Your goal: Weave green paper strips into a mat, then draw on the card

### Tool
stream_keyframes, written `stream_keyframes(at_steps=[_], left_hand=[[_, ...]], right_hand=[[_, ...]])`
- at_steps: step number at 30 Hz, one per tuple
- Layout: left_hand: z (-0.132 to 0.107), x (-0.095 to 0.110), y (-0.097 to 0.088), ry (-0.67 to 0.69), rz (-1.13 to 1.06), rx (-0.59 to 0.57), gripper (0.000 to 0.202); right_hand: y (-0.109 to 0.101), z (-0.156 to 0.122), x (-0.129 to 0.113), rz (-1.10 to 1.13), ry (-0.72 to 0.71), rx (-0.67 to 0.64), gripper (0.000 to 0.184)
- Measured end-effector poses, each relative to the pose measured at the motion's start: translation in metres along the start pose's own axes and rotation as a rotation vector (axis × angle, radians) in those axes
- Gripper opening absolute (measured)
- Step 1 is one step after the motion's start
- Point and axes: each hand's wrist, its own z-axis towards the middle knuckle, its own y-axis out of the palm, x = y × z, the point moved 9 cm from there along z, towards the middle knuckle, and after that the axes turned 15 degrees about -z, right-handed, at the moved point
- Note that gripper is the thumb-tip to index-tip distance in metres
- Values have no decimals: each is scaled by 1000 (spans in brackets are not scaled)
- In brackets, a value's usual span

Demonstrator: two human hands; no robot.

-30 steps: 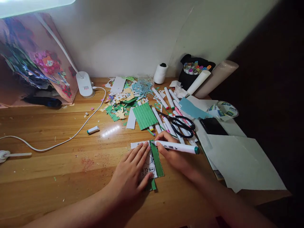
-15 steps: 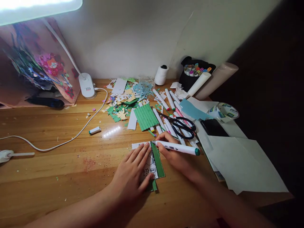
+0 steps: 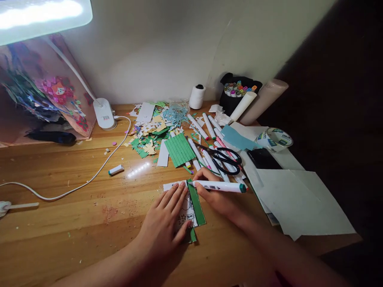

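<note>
My left hand (image 3: 167,211) lies flat with fingers stretched over a white card (image 3: 184,205) that carries black line drawings, pressing it against a green piece (image 3: 196,203). Part of the card is hidden under the palm. A narrow green strip (image 3: 193,235) sticks out below the thumb. In my right hand (image 3: 211,191) is a white marker (image 3: 220,186) with a green end, gripped like a pen. Its tip meets the top of the green piece, along the card's edge. A marker cap (image 3: 115,170) lies apart on the left.
Black-handled scissors (image 3: 229,160) rest on several loose markers. A green lined square (image 3: 180,150) lies by a heap of paper scraps (image 3: 149,135). Tape (image 3: 275,139), a dark phone (image 3: 263,159) and white sheets (image 3: 305,199) are at right. A white cable (image 3: 98,173) crosses the left.
The whole view has shifted slightly, with things appearing further left. My left hand stays flat on the card, and the marker tip remains near the top of the green piece.
</note>
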Motion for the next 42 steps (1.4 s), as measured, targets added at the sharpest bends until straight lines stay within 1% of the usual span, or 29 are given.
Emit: stream_keyframes(at_steps=[3, 8, 12, 16, 20, 30, 36, 42], left_hand=[[1, 1, 0, 4, -1, 3, 64], [1, 2, -2, 10, -7, 12, 65], [1, 1, -3, 12, -17, 16, 65], [2, 1, -4, 16, -28, 16, 66], [2, 1, -2, 8, -22, -7, 65], [2, 1, -2, 12, -30, 10, 67], [1, 0, 1, 2, 1, -9, 65], [1, 0, 1, -6, -4, -23, 65]], right_hand=[[1, 0, 0, -2, 9, -28, 5], [1, 0, -4, 1, -24, -83, 6], [3, -1, -1, 0, 4, -135, 9], [8, -3, -1, 62, 3, -211, 9], [10, -5, -2, 21, -9, -277, 10], [5, -7, -17, -134, -129, -355, 12], [7, -11, -24, -183, -184, -436, 14], [10, -13, -25, -213, -277, -448, 13]])
